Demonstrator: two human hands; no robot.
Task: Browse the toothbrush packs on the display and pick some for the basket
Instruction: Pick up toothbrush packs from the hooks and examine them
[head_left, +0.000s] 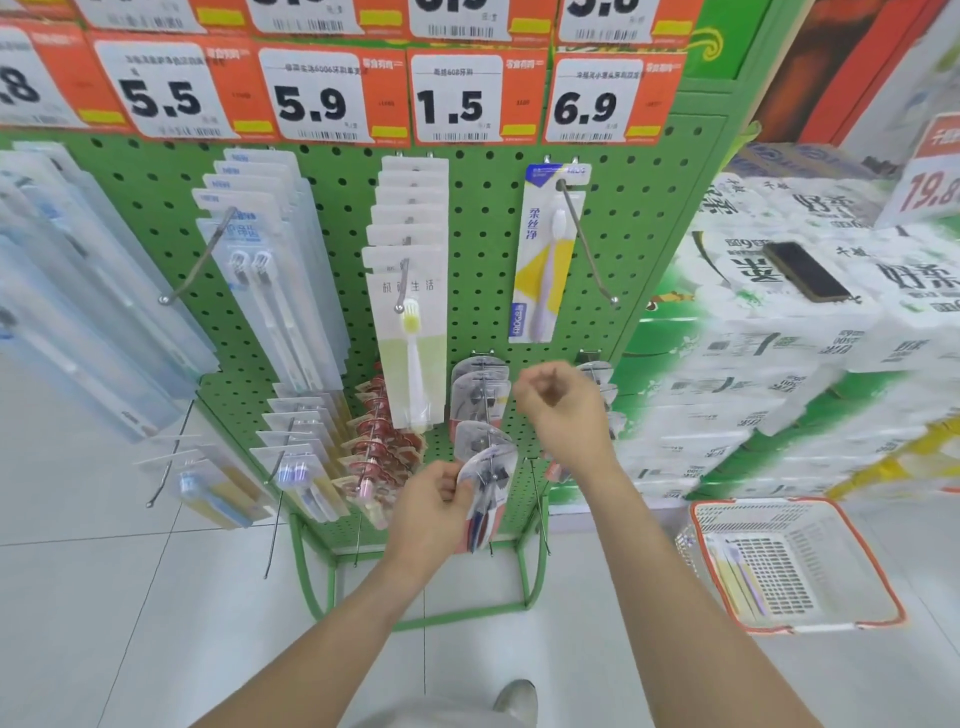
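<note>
Left hand (434, 499) pinches a hanging pack (485, 486) on the green display (483, 249); right hand (563, 408) hovers beside it, fingers loosely curled, holding nothing.
</note>
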